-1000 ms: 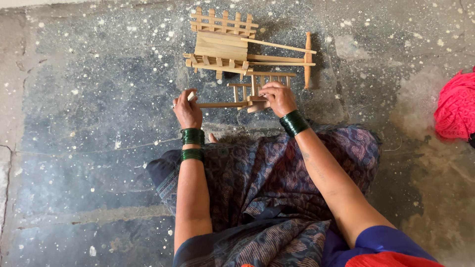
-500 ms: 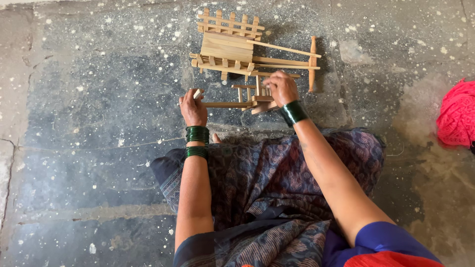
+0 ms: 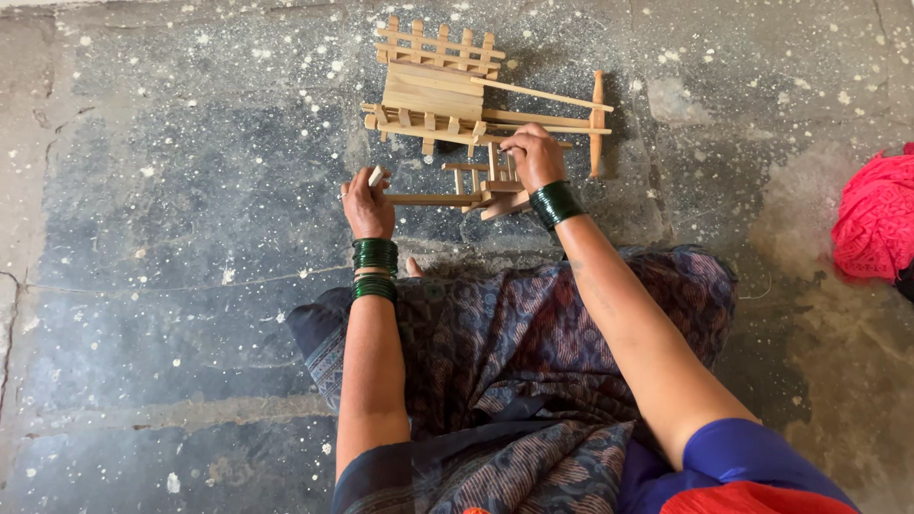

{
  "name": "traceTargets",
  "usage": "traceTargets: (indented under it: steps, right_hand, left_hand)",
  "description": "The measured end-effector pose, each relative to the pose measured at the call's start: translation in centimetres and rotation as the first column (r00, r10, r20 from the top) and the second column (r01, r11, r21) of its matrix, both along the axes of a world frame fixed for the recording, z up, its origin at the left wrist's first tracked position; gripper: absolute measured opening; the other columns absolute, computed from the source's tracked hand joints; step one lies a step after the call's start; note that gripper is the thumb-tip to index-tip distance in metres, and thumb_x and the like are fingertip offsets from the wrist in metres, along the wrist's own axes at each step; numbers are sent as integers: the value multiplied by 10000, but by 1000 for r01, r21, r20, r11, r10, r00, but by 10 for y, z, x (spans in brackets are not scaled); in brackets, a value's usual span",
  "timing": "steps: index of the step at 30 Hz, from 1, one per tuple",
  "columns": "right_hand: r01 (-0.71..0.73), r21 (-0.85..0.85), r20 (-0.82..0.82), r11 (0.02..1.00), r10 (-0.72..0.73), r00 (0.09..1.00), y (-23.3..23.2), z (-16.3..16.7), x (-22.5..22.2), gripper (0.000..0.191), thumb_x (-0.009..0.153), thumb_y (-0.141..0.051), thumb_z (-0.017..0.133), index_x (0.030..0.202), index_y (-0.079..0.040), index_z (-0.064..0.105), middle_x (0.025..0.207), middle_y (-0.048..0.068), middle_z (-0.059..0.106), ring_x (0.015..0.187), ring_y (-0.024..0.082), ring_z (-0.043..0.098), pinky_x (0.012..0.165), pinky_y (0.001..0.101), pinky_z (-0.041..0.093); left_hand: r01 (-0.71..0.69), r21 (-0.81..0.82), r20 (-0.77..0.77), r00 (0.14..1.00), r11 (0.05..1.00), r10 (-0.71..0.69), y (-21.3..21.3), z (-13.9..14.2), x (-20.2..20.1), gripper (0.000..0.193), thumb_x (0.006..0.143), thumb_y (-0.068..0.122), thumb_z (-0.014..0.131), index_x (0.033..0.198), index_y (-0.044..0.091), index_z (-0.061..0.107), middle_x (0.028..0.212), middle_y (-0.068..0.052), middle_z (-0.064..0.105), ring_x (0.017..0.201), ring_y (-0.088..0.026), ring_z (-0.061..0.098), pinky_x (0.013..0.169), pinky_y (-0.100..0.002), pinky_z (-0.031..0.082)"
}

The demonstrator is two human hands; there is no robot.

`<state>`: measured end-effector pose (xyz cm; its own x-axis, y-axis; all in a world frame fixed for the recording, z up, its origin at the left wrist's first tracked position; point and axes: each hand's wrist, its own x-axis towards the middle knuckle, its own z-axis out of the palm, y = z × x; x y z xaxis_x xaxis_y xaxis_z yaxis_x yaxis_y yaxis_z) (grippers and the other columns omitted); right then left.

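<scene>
A small wooden cart model [image 3: 447, 90] of pale sticks lies on the grey stone floor [image 3: 181, 162], with fence-like sides and a long pole ending in a crossbar [image 3: 597, 122]. My left hand [image 3: 367, 205] grips the left end of a separate wooden stick frame [image 3: 457, 190] lying just in front of the cart. My right hand [image 3: 533, 157] presses down on that frame's right end, fingers closed on its small uprights. Both wrists wear dark green bangles.
A patterned dark cloth [image 3: 514, 352] covers my lap near the bottom. A bright pink fabric bundle [image 3: 876, 219] sits at the right edge. The floor is speckled with white flecks and has cracks on the left.
The view has shifted a little, so the cart and hands sit slightly lower and to the right. Both hands keep their hold on the stick frame.
</scene>
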<state>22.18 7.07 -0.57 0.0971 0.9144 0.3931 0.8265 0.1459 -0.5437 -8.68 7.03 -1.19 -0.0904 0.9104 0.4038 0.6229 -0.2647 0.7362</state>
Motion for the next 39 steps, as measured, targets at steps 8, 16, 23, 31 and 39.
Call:
traceTargets:
  steps: [8,16,23,31,39]
  right_hand:
    - [-135,-204,13,970,141,990,-35,-10,12,117,918,-56,733,872,-155,774,1008,8,728,740,126,636,647,250,571]
    - [-62,-38,18,997,63,998,-14,-13,6,133,916,-26,732,887,-146,780,1022,32,718,776,142,641,673,252,576]
    - [-63,4,-106,998,63,992,-2,-4,-4,136,935,-19,718,874,-130,768,1039,28,705,787,144,640,681,261,583]
    - [-214,-69,-11,974,214,977,-38,-15,-12,134,911,-36,741,866,-155,783,966,22,705,780,140,646,716,268,577]
    - [-72,-70,-53,995,68,996,-12,-11,-9,126,930,-42,746,888,-151,793,1008,35,703,778,154,625,664,270,562]
  left_hand:
    - [-46,-14,-2,999,999,46,-1,-8,-1,180,976,54,566,954,139,723,848,-29,724,817,-271,584,798,-390,463]
    - [0,-25,3,1000,1000,0,-4,-5,-3,192,994,40,550,948,135,711,867,-17,732,820,-249,600,826,-386,458]
    - [-7,17,-9,1000,1000,7,-9,0,-2,246,912,-21,528,959,125,720,897,-41,731,856,-280,587,809,-398,472]
    - [-3,-1,-11,1000,1000,3,-9,0,-3,265,906,-39,512,949,130,712,889,-28,733,840,-271,594,815,-387,458]
    - [34,46,-47,998,998,-32,-13,6,0,379,809,-134,494,946,136,722,912,-49,727,838,-271,575,812,-394,455]
